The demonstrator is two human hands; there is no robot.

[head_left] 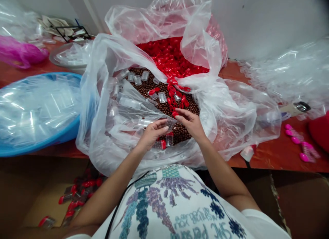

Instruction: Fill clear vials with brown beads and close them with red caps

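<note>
My left hand (151, 133) and my right hand (191, 124) meet over an open clear plastic bag (102, 105) full of small brown beads (164, 108). Between the fingertips of both hands is a small clear vial (171, 123). The left fingers pinch it from the left, and the right fingers are curled at its right end, close to a red cap (175, 113). More clear vials (141, 78) and loose red caps (177, 95) lie on the beads. Just below my hands lies a capped vial (160, 144).
Behind is a second bag of red caps (169, 57). A blue tub (38, 108) lined with clear plastic sits at left. A cardboard box with finished red-capped vials (79, 194) is at lower left. Pink items (298, 139) lie on the red table at right.
</note>
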